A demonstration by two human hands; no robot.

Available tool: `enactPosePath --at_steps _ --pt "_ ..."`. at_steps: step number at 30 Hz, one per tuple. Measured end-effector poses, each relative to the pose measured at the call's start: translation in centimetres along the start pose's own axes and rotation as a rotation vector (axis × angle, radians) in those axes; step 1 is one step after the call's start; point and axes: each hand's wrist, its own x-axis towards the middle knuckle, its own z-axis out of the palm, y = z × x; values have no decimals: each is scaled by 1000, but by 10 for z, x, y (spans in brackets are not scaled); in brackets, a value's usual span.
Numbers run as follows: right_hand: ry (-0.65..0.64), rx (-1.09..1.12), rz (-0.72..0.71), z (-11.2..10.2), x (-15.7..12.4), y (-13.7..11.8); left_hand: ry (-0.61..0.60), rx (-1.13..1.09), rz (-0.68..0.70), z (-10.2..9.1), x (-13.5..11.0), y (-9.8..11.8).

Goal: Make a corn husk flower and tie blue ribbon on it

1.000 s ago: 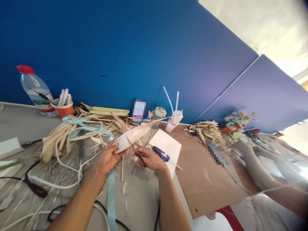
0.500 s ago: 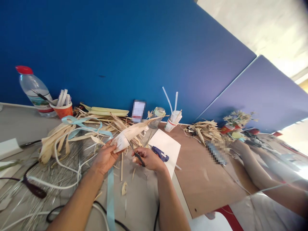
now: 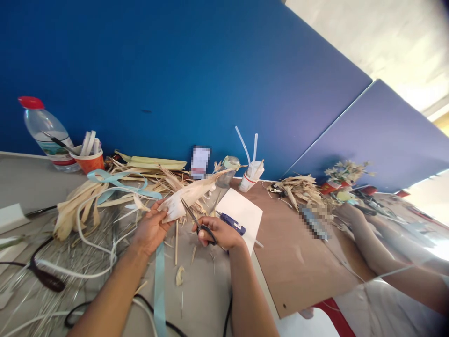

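My left hand is closed on the wide end of a pale dried corn husk, which points up and to the right. In my right hand is a pair of black-handled scissors, its blades reaching up-left against the husk's lower edge. Both hands hover just above the grey table. A small husk scrap and thin slivers lie on the table below my hands.
A heap of husks, a light blue ribbon, white and black cables lie left. Blue glue gun rests on white paper. Bottle, orange cup, white cup stand behind. Another person's arms work at right over a brown board.
The scissors' blades have moved a little up along the husk, and my right hand has shifted slightly down. The view has drifted a bit; my left hand keeps its hold.
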Motion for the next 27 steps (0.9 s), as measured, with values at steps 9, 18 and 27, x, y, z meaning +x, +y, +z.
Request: enactPosePath --at_steps 9,18,27 --pt "-21 6 -10 -2 1 5 -35 127 55 0 -1 -5" --pt "-39 -3 -4 -6 0 6 -13 202 112 -2 2 -6" --pt "32 23 -56 -1 1 5 -56 425 47 -7 -1 -12"
